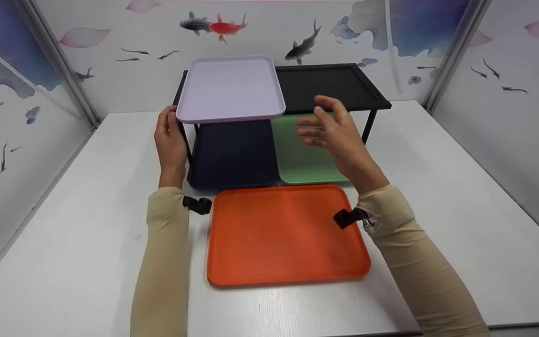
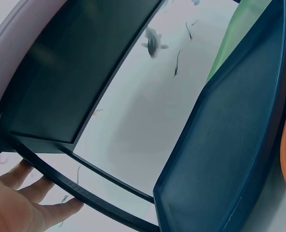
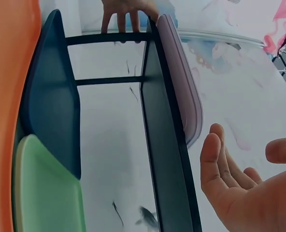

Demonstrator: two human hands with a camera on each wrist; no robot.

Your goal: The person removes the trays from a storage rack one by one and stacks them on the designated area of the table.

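A pale lavender tray lies on the left half of the raised top of a black rack. My left hand is at the rack's left front corner, beside the tray's edge. In the left wrist view, its fingers extend fairly straight against the rack's leg; its thumb is mostly hidden. Holding nothing, my right hand hovers right of the lavender tray, its fingers spread and slightly bent. Below the rack top, a navy tray sits left of a green tray.
An orange tray lies on the white table in front of the rack. Behind stands a white wall panel with painted fish. Side panels enclose the table left and right.
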